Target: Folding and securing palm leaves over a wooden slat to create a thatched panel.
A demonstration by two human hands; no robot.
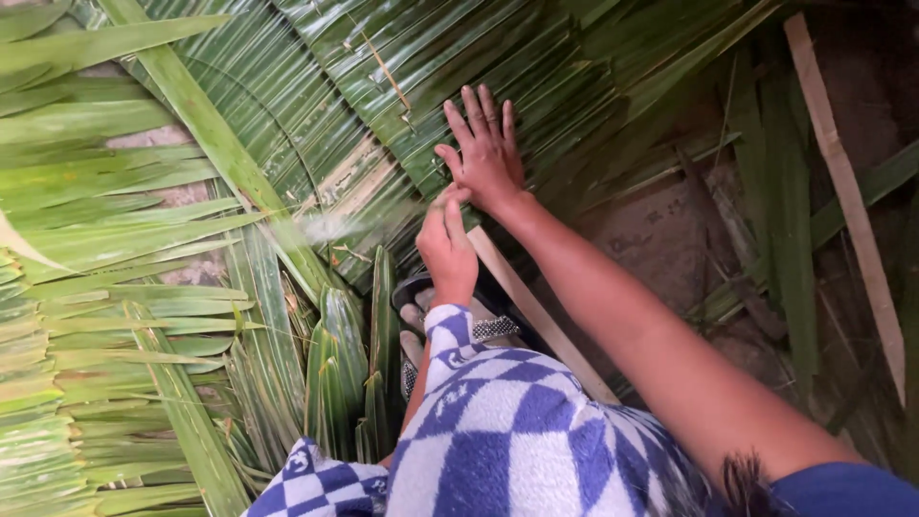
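A: Your right hand (485, 148) is lying flat on the woven leaf mat (383, 105), fingers spread apart and pressing the strips down. Nothing is clamped in it.

B: And my left?

A: Your left hand (447, 244) is sitting just below the right one, at the mat's lower edge, with the fingers drawn together as if pinching a strip end. I cannot tell whether a strip is really caught between them, because the back of the hand is hiding it.

B: Where is everything else lying?

A: The mat is leaning across the top of the view. A wooden stick (541, 321) is running out from under the mat's lower edge toward your knee, where the blue and white checked cloth (507, 431) is draped. Loose green leaves (115, 316) are piling up to the left of the mat.

B: What could be going wrong here?

A: I judge that if your right palm is easing off, the folded strips near it are likely springing loose. A hard tug with the left could also be splitting a strip along its grain, and the leaf edges could be nicking your fingers.
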